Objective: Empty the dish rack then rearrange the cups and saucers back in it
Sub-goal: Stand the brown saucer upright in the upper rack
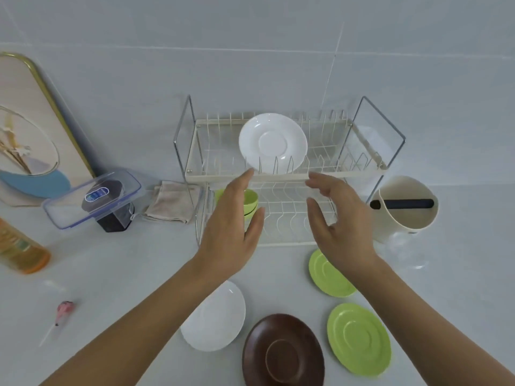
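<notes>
A two-tier white wire dish rack (328, 175) stands against the wall. One white saucer (273, 142) leans upright in its top tier. Green cups (250, 203) sit stacked on the lower tier, partly behind my left hand (231, 229). My left hand hovers open just below the white saucer's left rim, fingertips close to it. My right hand (338, 221) hovers open to the right, holding nothing. On the counter in front lie a white saucer (216, 319), a brown saucer (282, 353) and two green saucers (359, 339) (326, 274).
A cream bin with a dark bar (404, 208) stands right of the rack. To the left are a folded cloth (172, 203), a clear lidded box on a dark container (94, 197), an orange bottle (19, 246), a framed picture (30, 129) and a lollipop (62, 312).
</notes>
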